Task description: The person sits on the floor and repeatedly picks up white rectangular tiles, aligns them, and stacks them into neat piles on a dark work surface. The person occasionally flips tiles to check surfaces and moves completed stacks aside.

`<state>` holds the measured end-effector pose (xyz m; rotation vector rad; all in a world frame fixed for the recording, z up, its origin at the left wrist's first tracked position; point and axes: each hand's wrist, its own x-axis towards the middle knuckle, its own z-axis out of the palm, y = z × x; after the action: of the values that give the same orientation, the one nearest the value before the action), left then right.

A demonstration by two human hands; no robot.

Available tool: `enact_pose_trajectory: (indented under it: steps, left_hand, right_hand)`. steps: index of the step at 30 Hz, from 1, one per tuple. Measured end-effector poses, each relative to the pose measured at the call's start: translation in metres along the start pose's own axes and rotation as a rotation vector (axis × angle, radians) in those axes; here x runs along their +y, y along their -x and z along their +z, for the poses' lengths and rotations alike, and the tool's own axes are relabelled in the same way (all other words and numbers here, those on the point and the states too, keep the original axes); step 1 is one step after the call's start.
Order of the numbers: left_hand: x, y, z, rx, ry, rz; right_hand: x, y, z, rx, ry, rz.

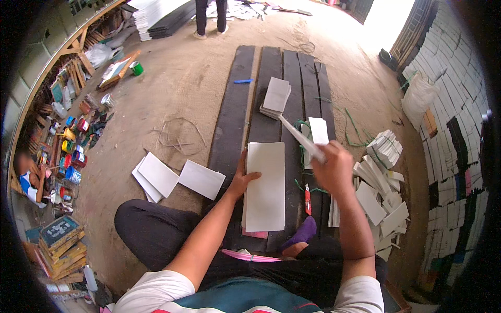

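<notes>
My left hand (pixel 246 178) grips the left edge of a stack of long white rectangular sheets (pixel 267 198), thumb on top and fingers along the side. The stack lies on dark planks in front of me, and a bit of pink shows under its near end. My right hand (pixel 334 164), slightly blurred, is closed on a thin white sheet (pixel 300 136) seen nearly edge-on, raised right of the stack. Beyond it lies a smaller pile of white sheets (pixel 275 96). More white sheets (pixel 318 130) lie behind my right hand. Nearer me is a red cutter knife (pixel 308 199).
Loose white sheets (pixel 156 175) lie on the floor at left; a heap of white strips (pixel 383 201) lies at right. Green cord (pixel 355 128) trails there. A slim blue object (pixel 243 81) rests on the planks (pixel 242 112). Paint cans (pixel 73 151) and people are farther off.
</notes>
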<state>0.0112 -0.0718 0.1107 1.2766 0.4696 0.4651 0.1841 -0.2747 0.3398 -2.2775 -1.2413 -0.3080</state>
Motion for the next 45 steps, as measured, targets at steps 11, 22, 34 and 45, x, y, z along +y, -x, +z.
enact_pose_trajectory:
  steps: [11, 22, 34, 45]
  left_hand:
    - [-0.049, -0.021, -0.012, -0.133, 0.014, 0.080]
    - [-0.034, -0.017, -0.004, -0.241, 0.062, 0.038]
    - [-0.041, -0.013, -0.007, -0.161, 0.029, 0.064]
    - [-0.023, 0.003, -0.009, -0.023, 0.012, 0.087]
  right_hand:
    - [-0.100, 0.109, 0.066, -0.239, 0.046, -0.569]
    - [-0.079, 0.058, 0.073, -0.614, -0.012, 0.306]
    - [-0.059, 0.070, 0.097, -0.474, -0.411, 0.456]
    - [-0.014, 0.085, 0.104, -0.303, -0.659, 0.514]
